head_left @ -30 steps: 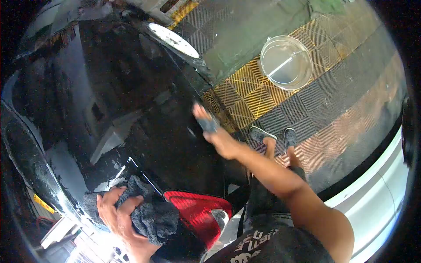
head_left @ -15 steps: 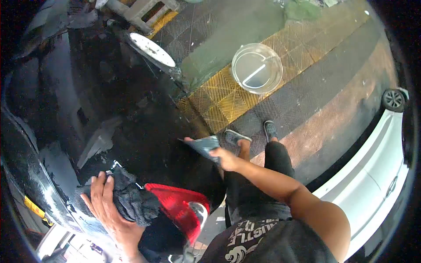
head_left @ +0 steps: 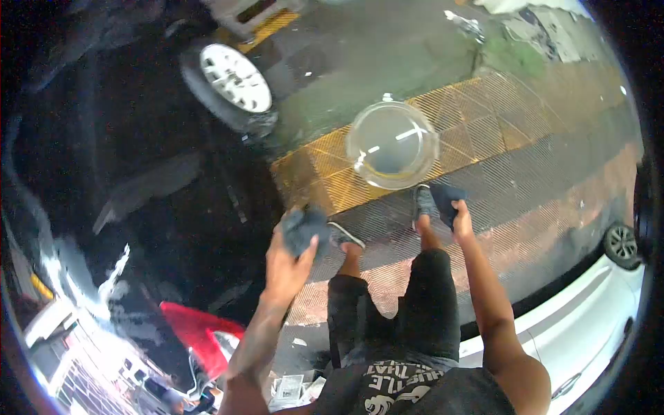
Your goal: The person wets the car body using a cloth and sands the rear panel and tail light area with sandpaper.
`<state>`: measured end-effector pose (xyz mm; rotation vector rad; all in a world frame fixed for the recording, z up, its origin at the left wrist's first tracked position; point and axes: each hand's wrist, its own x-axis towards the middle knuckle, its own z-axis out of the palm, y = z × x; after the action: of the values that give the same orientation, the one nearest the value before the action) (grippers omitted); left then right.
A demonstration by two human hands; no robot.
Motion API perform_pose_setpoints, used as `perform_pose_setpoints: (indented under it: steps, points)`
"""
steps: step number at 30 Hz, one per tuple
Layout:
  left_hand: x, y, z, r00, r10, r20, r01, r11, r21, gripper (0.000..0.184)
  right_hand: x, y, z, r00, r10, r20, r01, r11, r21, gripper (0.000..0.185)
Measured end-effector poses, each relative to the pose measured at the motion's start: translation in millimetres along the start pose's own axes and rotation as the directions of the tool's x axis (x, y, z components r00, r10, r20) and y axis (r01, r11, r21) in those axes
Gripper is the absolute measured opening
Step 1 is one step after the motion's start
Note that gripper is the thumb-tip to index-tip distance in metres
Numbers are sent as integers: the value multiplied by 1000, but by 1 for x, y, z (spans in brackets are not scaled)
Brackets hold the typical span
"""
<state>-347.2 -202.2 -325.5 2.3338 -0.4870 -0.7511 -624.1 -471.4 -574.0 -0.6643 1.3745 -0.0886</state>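
My left hand point(head_left: 287, 266) is closed around a bunched dark grey towel point(head_left: 305, 231), held off the black car point(head_left: 159, 180) near its rear edge. Farther right, my right hand point(head_left: 463, 220) grips a flat dark cloth point(head_left: 447, 202) above my foot. A round clear bucket point(head_left: 392, 145) of cloudy water stands on the floor beyond my feet, between and past my two hands. The car's red tail light point(head_left: 200, 335) lies below and left of my left hand.
The black car's white-spoked wheel point(head_left: 235, 78) is at upper left. Yellow and dark grey floor tiles point(head_left: 484, 117) run beneath the bucket. A white car point(head_left: 574, 318) stands at the right. Boxes or papers point(head_left: 294, 389) lie at the bottom, and a stool-like object point(head_left: 252, 14) at the top.
My left hand has lifted off the car with the towel and moved right. My right hand has swung right with its cloth, away from the car. The view has turned toward the bucket and floor.
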Motion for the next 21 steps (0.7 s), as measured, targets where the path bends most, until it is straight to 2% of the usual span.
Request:
perform_pose_setpoints:
  steps: [1, 3, 4, 5, 6, 7, 8, 9, 10, 11, 13, 14, 15, 16, 17, 19, 20, 21]
  points:
    - [29, -7, 40, 997, 58, 45, -60, 997, 55, 64, 13, 5, -27, 1000, 4, -31, -4, 1000, 6, 42]
    - [93, -29, 117, 987, 21, 157, -40, 992, 123, 67, 41, 8, -86, 992, -68, -103, 47, 979, -197, 35]
    - [129, -37, 154, 979, 112, 169, -134, 983, 122, 68, 47, 6, -114, 998, -59, 26, 62, 991, -120, 38]
    - [161, -44, 187, 965, 193, 177, -217, 968, 124, 69, 59, 15, -148, 1000, -21, 18, 21, 999, -36, 39]
    - [190, -49, 217, 968, 142, 206, -173, 975, 141, 69, 70, 27, -178, 1000, 18, 17, -18, 999, 49, 40]
    - [220, -54, 247, 968, 97, 231, -136, 978, 159, 70, 68, 29, -200, 1000, 18, -10, -18, 1000, -4, 43]
    - [249, -67, 274, 968, 93, 233, -132, 979, 155, 70, 75, 51, -235, 1000, 28, -12, -27, 998, 51, 44]
    - [275, -84, 301, 965, 57, 254, -111, 973, 203, 66, 79, 73, -264, 995, -94, -25, 94, 996, 9, 46]
    - [298, -98, 327, 961, 25, 275, -96, 964, 248, 63, 60, 70, -265, 993, 32, -115, -23, 997, 78, 44]
    - [316, -110, 348, 958, 22, 284, -94, 966, 242, 63, 51, 88, -290, 978, 113, -173, -114, 993, 0, 46]
    - [339, -139, 387, 976, 69, 208, -180, 791, 584, 60, 33, 124, -338, 920, 270, -284, -314, 941, -123, 50]
    - [348, -158, 406, 974, 55, 220, -175, 799, 575, 60, 11, 118, -308, 897, 226, -380, -237, 971, 19, 46]
    - [357, -179, 422, 963, 71, 258, -223, 746, 628, 59, 1, 135, -319, 819, 269, -506, -318, 948, -10, 42]
    - [360, -195, 437, 951, 84, 297, -272, 686, 675, 59, -7, 144, -324, 843, 355, -404, -367, 929, 50, 36]
    - [360, -206, 451, 950, 71, 304, -267, 693, 670, 59, -17, 147, -323, 786, 415, -459, -435, 898, 67, 30]
    - [356, -226, 475, 965, 118, 235, -250, 692, 677, 42, -30, 146, -325, 780, 516, -354, -513, 851, 108, 31]
    - [357, -240, 484, 964, 106, 245, -248, 696, 674, 42, -33, 150, -327, 771, 524, -363, -524, 845, 107, 31]
    - [362, -252, 487, 914, 47, 403, -315, 708, 632, 37, -33, 152, -327, 779, 528, -339, -526, 844, 107, 34]
